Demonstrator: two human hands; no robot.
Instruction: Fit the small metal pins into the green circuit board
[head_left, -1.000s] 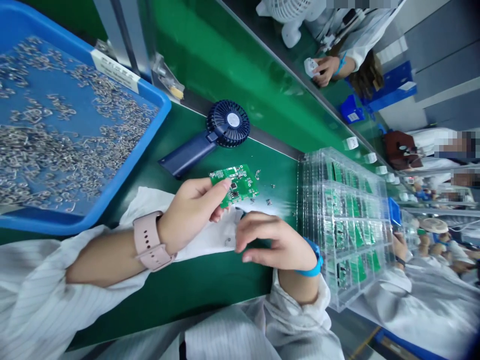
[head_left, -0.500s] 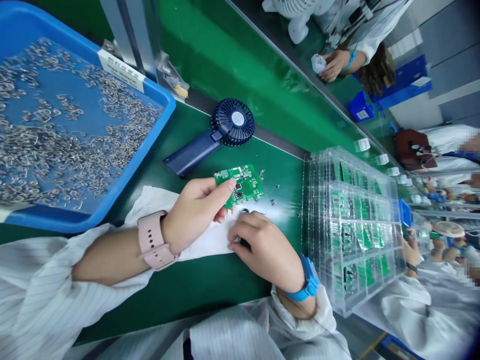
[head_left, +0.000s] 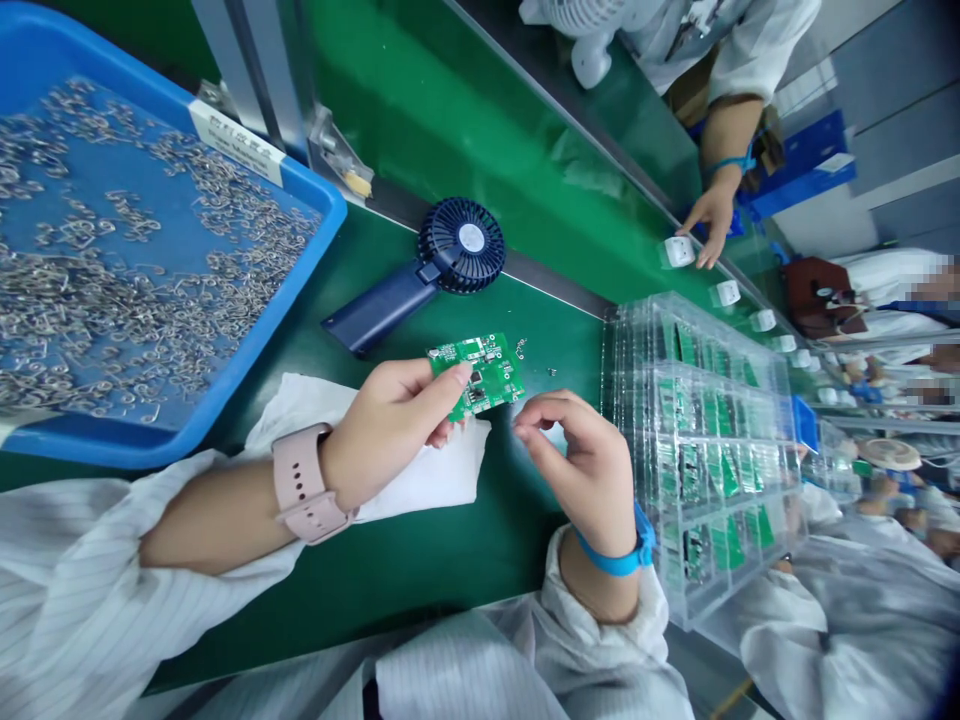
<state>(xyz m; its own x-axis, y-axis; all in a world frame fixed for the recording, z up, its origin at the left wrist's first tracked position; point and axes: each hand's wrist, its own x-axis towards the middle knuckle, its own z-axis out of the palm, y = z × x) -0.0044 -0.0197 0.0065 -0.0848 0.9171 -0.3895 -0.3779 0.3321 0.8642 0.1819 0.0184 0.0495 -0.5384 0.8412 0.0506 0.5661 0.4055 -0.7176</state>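
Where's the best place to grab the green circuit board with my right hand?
Take the green circuit board by its right edge, coming in from the right. Your left hand pinches the opposite end and the top face looks packed, so the thin free edge seems the safest hold for your right hand.

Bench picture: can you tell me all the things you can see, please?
blue tray: one, blue, top left on the bench
metal clips: very many, silver, in the tray
handheld fan: one, dark blue, beside the tray
green bench mat: one, green, under everything
white cloth: one, white, under the left hand
clear compartment box: one, clear, right of the hands, holding green boards
white plugs: several, white, in a row past the bench
co-worker's hand: one, top right, by a plug
green circuit board: one, green, in the left hand
left hand: one, pink watch
right hand: one, blue wristband
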